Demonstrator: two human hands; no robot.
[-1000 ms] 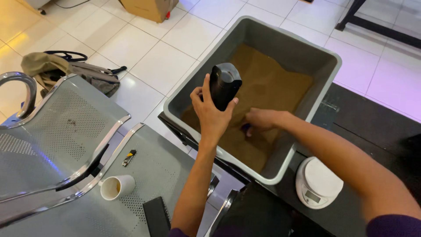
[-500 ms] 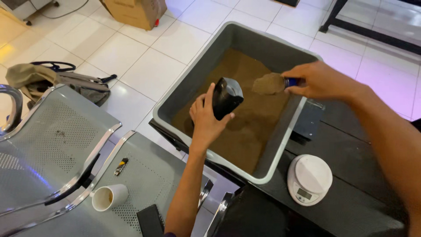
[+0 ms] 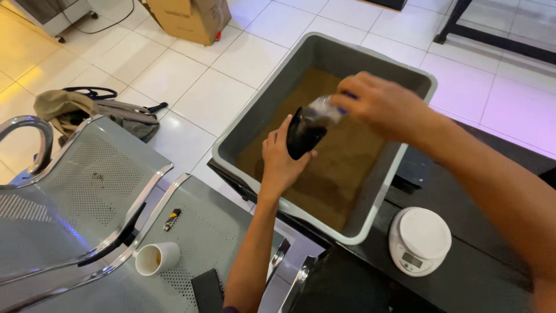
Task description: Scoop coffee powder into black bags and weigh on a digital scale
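A black pouch stands upright, mouth up, above brown powder in a grey tub; a clear scoop tilts at its opening.

A brown cardboard box stands on the white tiled floor at the top of the view, left of the grey tub's far end; it is rectangular, its top cut off by the frame, with a small red patch showing at its lower right corner. A round white kitchen scale sits on the dark table just beside the near right corner of the tub; its small rectangular screen lies on the front edge, grey and pale, too small to tell more. A flat black rectangular device lies on the perforated metal seat near the bottom edge, its face dark.
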